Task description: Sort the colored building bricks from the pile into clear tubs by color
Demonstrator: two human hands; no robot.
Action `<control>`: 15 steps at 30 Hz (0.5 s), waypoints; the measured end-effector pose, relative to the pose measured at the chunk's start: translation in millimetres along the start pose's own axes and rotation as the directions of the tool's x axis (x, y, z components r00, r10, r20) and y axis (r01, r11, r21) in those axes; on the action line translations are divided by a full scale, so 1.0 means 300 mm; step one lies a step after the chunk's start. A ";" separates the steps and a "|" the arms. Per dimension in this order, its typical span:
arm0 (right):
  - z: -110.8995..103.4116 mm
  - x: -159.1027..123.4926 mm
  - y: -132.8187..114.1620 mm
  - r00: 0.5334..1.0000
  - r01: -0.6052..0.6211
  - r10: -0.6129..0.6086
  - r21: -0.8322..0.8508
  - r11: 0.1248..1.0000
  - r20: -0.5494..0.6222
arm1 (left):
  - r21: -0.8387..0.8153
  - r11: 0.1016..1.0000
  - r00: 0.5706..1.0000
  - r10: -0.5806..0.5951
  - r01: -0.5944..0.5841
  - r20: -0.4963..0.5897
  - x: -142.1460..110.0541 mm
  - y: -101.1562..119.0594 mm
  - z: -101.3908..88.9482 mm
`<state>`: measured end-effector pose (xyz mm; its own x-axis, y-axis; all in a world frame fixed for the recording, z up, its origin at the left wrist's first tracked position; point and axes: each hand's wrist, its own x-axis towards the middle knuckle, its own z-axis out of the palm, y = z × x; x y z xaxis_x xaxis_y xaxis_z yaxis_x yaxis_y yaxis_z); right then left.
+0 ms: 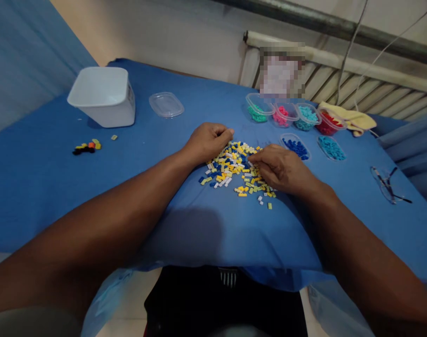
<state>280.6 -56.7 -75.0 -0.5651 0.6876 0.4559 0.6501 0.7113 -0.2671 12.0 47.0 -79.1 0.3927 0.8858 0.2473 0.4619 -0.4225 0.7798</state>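
Note:
A loose pile of small building bricks, yellow, pale yellow, white and blue, lies on the blue cloth between my hands. At the pile's upper left rests my left hand, its fingers curled closed and the thumb against them; whatever is inside is hidden. My right hand is over the right side of the pile, fingers bent and drawn together, fingertips among the bricks near some blue ones. Which brick it grips, if any, cannot be made out. A few stray bricks lie below the pile.
Clear tubs of green, pink, turquoise and red bricks stand at the back right. Nearer are tubs of blue and light-blue bricks. Also around: glasses, yellow cloth, white bin, clear lid.

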 end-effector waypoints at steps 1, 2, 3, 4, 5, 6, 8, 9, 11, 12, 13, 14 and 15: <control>-0.003 -0.002 0.001 1.000 -0.011 0.010 -0.014 1.000 -0.021 | 0.000 1.000 1.000 -0.002 0.002 0.000 -0.001 0.001 0.000; -0.006 -0.003 0.000 0.999 -0.023 0.022 -0.029 0.999 -0.046 | 0.003 1.000 1.000 -0.003 0.003 0.001 -0.001 0.002 0.000; -0.008 -0.003 -0.001 0.997 -0.035 0.032 -0.041 0.999 -0.071 | 0.006 1.000 1.000 -0.002 0.002 0.001 -0.001 0.003 0.000; -0.009 -0.001 -0.003 0.995 -0.044 0.039 -0.048 0.998 -0.094 | 0.011 1.000 1.000 0.000 0.000 0.000 -0.001 0.002 0.001; -0.008 0.002 -0.005 0.993 -0.047 0.041 -0.053 0.997 -0.115 | 0.016 1.000 1.000 0.004 -0.004 0.000 0.000 0.001 0.001; -0.004 0.007 -0.008 0.991 -0.047 0.040 -0.055 0.997 -0.125 | 0.018 1.000 1.000 0.008 -0.008 -0.002 0.001 -0.001 0.001; 0.010 0.019 -0.011 0.994 -0.043 0.037 -0.051 0.998 -0.106 | 0.021 1.000 1.000 0.018 -0.018 -0.004 0.004 -0.007 0.002; 0.019 0.027 -0.011 0.996 -0.038 0.034 -0.048 0.998 -0.081 | 0.022 0.999 1.000 0.023 -0.023 -0.005 0.006 -0.010 0.002; 0.037 0.042 -0.009 0.999 -0.037 0.036 -0.044 0.998 -0.027 | 0.022 0.999 0.999 0.034 -0.034 -0.005 0.010 -0.015 0.003; 0.045 0.048 -0.007 0.999 -0.044 0.044 -0.043 0.998 -0.008 | 0.020 0.999 0.999 0.039 -0.039 -0.005 0.012 -0.017 0.003; 0.050 0.055 -0.005 0.999 -0.052 0.052 -0.043 0.998 0.001 | 0.017 0.999 0.999 0.042 -0.042 -0.005 0.013 -0.019 0.004; 0.054 0.060 -0.003 0.998 -0.060 0.060 -0.042 0.997 0.007 | 0.016 0.999 0.999 0.045 -0.045 -0.006 0.014 -0.021 0.004; 0.055 0.065 -0.001 0.998 -0.067 0.068 -0.039 0.997 0.015 | 0.014 0.999 0.999 0.046 -0.046 -0.007 0.014 -0.022 0.005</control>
<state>260.9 -41.2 -80.1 -0.5275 0.7362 0.4240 0.7058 0.6575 -0.2636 11.7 53.3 -84.0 0.4080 0.8666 0.2873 0.4547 -0.4657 0.7592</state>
